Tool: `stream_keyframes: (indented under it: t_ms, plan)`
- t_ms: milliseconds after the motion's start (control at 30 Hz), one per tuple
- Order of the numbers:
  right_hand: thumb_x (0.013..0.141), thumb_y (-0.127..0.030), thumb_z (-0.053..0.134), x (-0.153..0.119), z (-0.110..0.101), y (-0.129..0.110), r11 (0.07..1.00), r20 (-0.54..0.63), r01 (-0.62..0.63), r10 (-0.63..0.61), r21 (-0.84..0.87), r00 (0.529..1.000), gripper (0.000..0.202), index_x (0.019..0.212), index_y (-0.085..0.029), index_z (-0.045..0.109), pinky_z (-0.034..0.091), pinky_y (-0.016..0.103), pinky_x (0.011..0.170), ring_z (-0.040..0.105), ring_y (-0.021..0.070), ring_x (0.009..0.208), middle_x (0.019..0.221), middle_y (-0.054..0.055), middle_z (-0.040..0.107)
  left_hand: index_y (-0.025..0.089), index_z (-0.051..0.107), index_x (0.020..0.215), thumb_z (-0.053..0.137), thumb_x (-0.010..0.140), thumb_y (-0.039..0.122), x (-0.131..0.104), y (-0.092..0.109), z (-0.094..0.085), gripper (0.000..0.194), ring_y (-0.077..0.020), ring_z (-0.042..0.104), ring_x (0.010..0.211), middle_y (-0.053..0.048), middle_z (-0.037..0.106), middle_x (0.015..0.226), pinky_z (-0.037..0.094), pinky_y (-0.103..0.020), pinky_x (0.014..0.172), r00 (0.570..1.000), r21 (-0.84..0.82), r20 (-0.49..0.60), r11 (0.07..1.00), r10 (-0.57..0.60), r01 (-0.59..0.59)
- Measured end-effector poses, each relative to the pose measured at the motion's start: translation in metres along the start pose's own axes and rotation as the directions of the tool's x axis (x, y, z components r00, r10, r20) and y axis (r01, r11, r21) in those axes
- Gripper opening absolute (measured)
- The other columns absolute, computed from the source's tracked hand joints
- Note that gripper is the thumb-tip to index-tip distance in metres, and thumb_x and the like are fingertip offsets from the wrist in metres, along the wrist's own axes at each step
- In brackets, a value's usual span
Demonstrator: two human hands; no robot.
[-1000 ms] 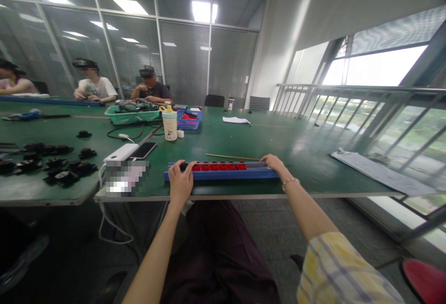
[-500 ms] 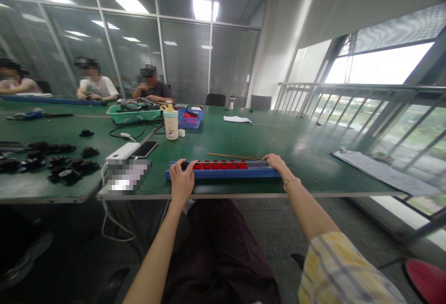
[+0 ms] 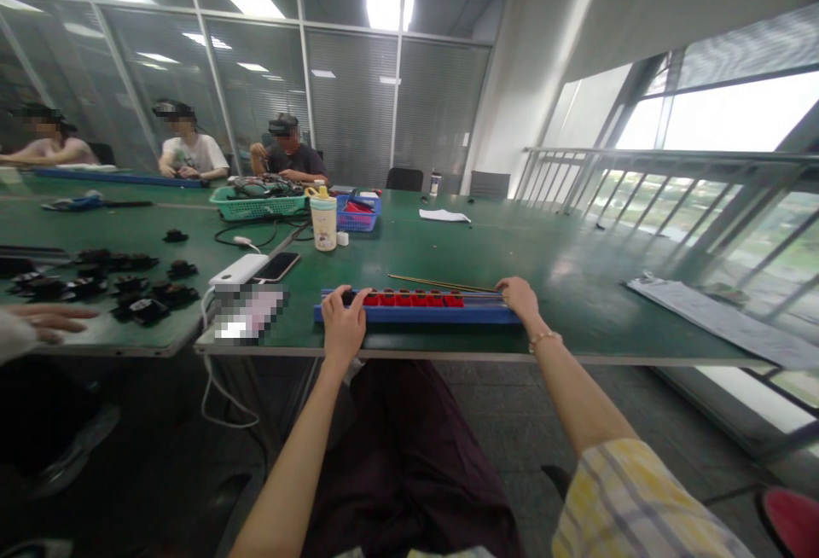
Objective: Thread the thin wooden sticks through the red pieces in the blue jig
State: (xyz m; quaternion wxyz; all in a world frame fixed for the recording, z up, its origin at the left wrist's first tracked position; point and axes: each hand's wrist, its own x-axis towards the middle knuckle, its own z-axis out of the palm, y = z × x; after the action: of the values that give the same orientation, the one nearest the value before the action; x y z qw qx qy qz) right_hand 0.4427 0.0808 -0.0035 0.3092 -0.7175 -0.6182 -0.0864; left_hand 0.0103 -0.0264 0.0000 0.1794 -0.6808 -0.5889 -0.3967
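Observation:
A long blue rail [image 3: 415, 316] lies along the front of the green table, with a row of several red blocks [image 3: 419, 299] seated in its channel. My left hand [image 3: 344, 319] grips the left end of the rail, its fingers over the far side and its thumb beside the leftmost red block. Around the right end, my right hand [image 3: 519, 300] is closed, its fingertips at the far edge and partly hidden. Just behind the rail, a thin yellow-and-black rod [image 3: 441, 282] reaches towards my right fingers; I cannot tell whether they touch it.
Phones, a white power bank [image 3: 238, 270] and cables lie left of the rail. Beyond stand a cup [image 3: 324, 225], a green basket [image 3: 256, 206] and a blue basket [image 3: 358, 215]. Black parts [image 3: 141, 285] and a co-worker's hand [image 3: 57, 319] are left; a clipboard [image 3: 710, 315] is right.
The view has swung slightly left, shifting everything rightward in the picture. A co-worker's hand has come in at the left edge. Both my hands stay at the rail's ends.

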Motion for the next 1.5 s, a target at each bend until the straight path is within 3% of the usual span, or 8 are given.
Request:
stream_keyframes:
  t_ms: [100, 200, 267, 467, 600, 833, 1100, 1500]
  plan:
    - [0.075, -0.010, 0.042, -0.008, 0.006, 0.004, 0.998, -0.169, -0.068, 0.070, 0.017, 0.983, 0.035, 0.082, -0.016, 0.076, 0.042, 0.032, 0.077, 0.059, 0.0218, 0.083, 0.090, 0.014, 0.067, 0.035, 0.061, 0.128, 0.044, 0.093, 0.021, 0.000, 0.000, 0.000, 0.041, -0.0285, 0.041, 0.115, -0.011, 0.043, 0.130, 0.040, -0.048, 0.102, 1.000, 0.004, 0.009, 1.000, -0.006, 0.006]
    - [0.077, -0.012, 0.037, -0.026, 0.013, 0.005, 0.988, -0.431, -0.081, 0.132, 0.135, 0.892, 0.036, 0.080, -0.015, 0.072, 0.040, 0.036, 0.082, 0.056, 0.0246, 0.090, 0.087, 0.014, 0.064, 0.035, 0.061, 0.128, 0.044, 0.093, 0.022, 0.000, 0.000, -0.001, 0.041, -0.0284, 0.041, 0.114, -0.012, 0.043, 0.130, 0.039, -0.047, 0.102, 1.000, 0.007, 0.012, 1.000, -0.009, 0.008]
    - [0.078, -0.011, 0.035, -0.038, 0.015, 0.003, 0.981, -0.485, -0.058, 0.142, 0.185, 0.863, 0.035, 0.079, -0.015, 0.070, 0.039, 0.037, 0.085, 0.054, 0.0257, 0.093, 0.085, 0.015, 0.063, 0.035, 0.061, 0.128, 0.044, 0.093, 0.022, 0.000, 0.001, -0.001, 0.041, -0.0285, 0.041, 0.114, -0.012, 0.044, 0.130, 0.039, -0.047, 0.102, 1.000, 0.007, 0.013, 1.000, -0.008, 0.008]
    - [0.083, -0.013, 0.034, -0.053, 0.012, -0.019, 0.975, -0.481, -0.007, 0.117, 0.223, 0.869, 0.034, 0.094, -0.016, 0.065, 0.035, 0.039, 0.087, 0.054, 0.0260, 0.101, 0.099, 0.014, 0.064, 0.034, 0.062, 0.127, 0.045, 0.092, 0.021, 0.001, -0.001, 0.001, 0.041, -0.0288, 0.040, 0.115, -0.011, 0.044, 0.129, 0.039, -0.048, 0.103, 1.000, 0.007, 0.003, 1.000, -0.005, 0.005]
    - [0.093, -0.023, 0.032, -0.056, 0.008, -0.035, 0.971, -0.466, 0.106, 0.006, 0.214, 0.885, 0.032, 0.100, -0.016, 0.061, 0.035, 0.036, 0.088, 0.054, 0.0240, 0.099, 0.101, 0.014, 0.065, 0.035, 0.061, 0.129, 0.045, 0.093, 0.022, 0.001, 0.000, 0.000, 0.042, -0.0287, 0.040, 0.115, -0.012, 0.043, 0.130, 0.040, -0.048, 0.102, 1.000, 0.014, 0.010, 1.000, -0.003, 0.002]
    - [0.099, -0.035, 0.033, -0.062, 0.007, -0.047, 0.958, -0.236, 0.288, -0.279, 0.006, 0.931, 0.035, 0.091, -0.018, 0.063, 0.032, 0.033, 0.085, 0.054, 0.0220, 0.090, 0.091, 0.009, 0.068, 0.032, 0.062, 0.128, 0.043, 0.093, 0.022, 0.002, 0.001, 0.001, 0.041, -0.0288, 0.040, 0.114, -0.012, 0.044, 0.128, 0.038, -0.048, 0.103, 1.000, -0.002, 0.001, 1.000, -0.002, 0.002]
    - [0.099, -0.039, 0.037, -0.063, 0.003, -0.050, 0.969, -0.294, 0.244, -0.244, -0.035, 0.924, 0.036, 0.079, -0.020, 0.059, 0.031, 0.032, 0.082, 0.052, 0.0212, 0.085, 0.082, 0.007, 0.064, 0.025, 0.062, 0.124, 0.040, 0.095, 0.024, 0.003, 0.000, 0.003, 0.036, -0.0286, 0.041, 0.115, -0.013, 0.047, 0.128, 0.037, -0.047, 0.104, 1.000, -0.004, -0.012, 1.000, -0.008, 0.008]
    - [0.096, -0.033, 0.041, -0.063, 0.005, -0.047, 0.974, -0.346, 0.219, -0.222, -0.048, 0.911, 0.028, 0.077, -0.020, 0.056, 0.030, 0.032, 0.080, 0.050, 0.0218, 0.085, 0.080, 0.007, 0.062, 0.026, 0.063, 0.123, 0.041, 0.094, 0.024, 0.003, 0.000, 0.002, 0.036, -0.0290, 0.041, 0.115, -0.013, 0.047, 0.128, 0.038, -0.047, 0.103, 1.000, -0.006, -0.005, 1.000, -0.005, 0.005]
